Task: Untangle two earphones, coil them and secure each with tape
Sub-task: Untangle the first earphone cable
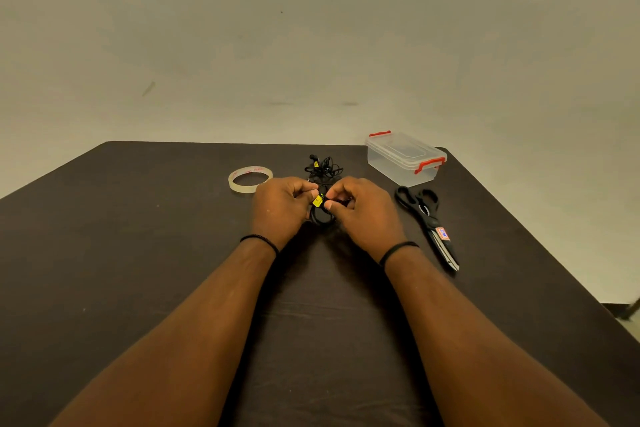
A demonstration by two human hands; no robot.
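A black earphone cable (pixel 320 215) with a small yellow tag is held in a loop just above the dark table (pixel 138 253). My left hand (pixel 282 206) grips the loop from the left with curled fingers. My right hand (pixel 360 210) pinches it from the right, thumb beside the yellow tag. A second black earphone (pixel 322 166) lies in a loose tangle just behind my hands. A roll of clear tape (pixel 250 178) lies flat to the left of my left hand.
A clear plastic box (pixel 405 158) with red clips and its lid on stands at the back right. Black-handled scissors (pixel 429 222) lie right of my right hand, blades toward me. A plain wall rises behind the table's far edge.
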